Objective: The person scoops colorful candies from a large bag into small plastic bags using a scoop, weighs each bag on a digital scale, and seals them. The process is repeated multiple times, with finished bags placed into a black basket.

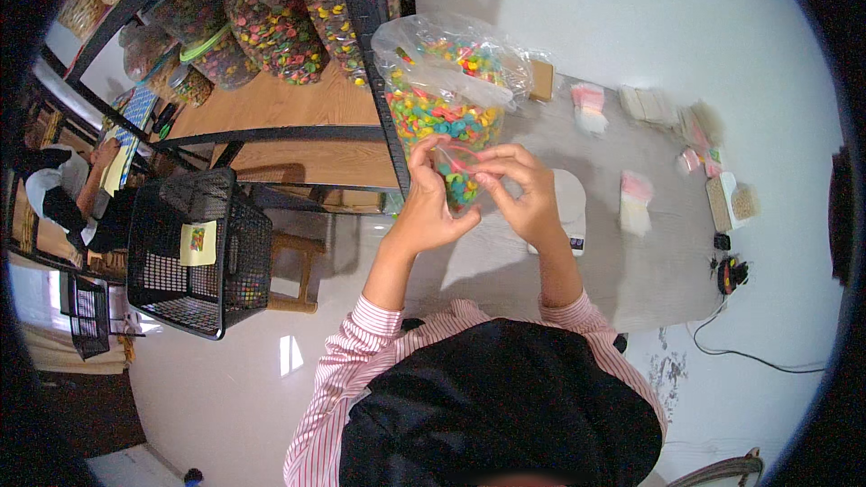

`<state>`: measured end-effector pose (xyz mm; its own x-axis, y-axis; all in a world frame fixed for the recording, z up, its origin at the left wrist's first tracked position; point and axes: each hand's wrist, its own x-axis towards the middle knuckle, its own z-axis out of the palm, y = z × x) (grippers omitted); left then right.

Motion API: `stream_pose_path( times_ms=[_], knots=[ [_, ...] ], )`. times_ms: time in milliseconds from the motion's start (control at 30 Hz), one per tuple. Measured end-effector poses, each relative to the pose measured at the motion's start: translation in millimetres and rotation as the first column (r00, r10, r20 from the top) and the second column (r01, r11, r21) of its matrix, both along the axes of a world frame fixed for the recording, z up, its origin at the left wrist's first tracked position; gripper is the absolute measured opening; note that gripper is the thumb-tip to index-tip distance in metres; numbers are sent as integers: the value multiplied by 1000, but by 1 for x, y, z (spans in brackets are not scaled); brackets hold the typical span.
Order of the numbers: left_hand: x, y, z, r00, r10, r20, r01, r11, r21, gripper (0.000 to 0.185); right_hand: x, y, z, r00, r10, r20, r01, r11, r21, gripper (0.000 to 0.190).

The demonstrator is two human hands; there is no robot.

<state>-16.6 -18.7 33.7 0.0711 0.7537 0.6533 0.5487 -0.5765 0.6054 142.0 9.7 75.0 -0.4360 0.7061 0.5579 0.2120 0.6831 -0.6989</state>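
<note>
A small clear zip bag with a pink strip at its mouth hangs between both hands. Colourful snack pieces in green, teal and orange fill its lower part. My left hand wraps the bag's left side and underside, thumb stretched out below it. At the pink strip, the fingertips of my right hand pinch the bag's upper right edge. Just beyond the hands stands a large clear plastic bag of the same coloured pieces. Beneath my right wrist lies a white kitchen scale, partly hidden by the arm.
Stacks of pink-topped empty bags lie on the grey table. A small brown box stands by the wall. To the left are a shelf with filled bags and jars, a black plastic basket on a stool, and another person.
</note>
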Motion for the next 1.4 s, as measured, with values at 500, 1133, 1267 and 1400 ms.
stream_pose_path(
  times_ms=[500, 1133, 1267, 1400],
  knots=[
    [-2, -6, -13, 887, -195, 418, 389, 804, -450, 51, 26, -5, -4, 998, -54, -31, 55, 998, 27, 10],
    [-21, -31, -46, 899, -141, 414, 377, 730, -570, 51, 186, 52, -196, 614, -774, -154, 494, 529, -690, 24],
    [-21, -30, -48, 896, -136, 423, 377, 737, -561, 50, 202, 58, -225, 500, -811, 305, 864, 440, -245, 28],
    [-22, -29, -52, 896, -136, 422, 379, 730, -569, 50, 203, 60, -232, 329, -907, 262, 943, 305, -130, 35]
  ],
)
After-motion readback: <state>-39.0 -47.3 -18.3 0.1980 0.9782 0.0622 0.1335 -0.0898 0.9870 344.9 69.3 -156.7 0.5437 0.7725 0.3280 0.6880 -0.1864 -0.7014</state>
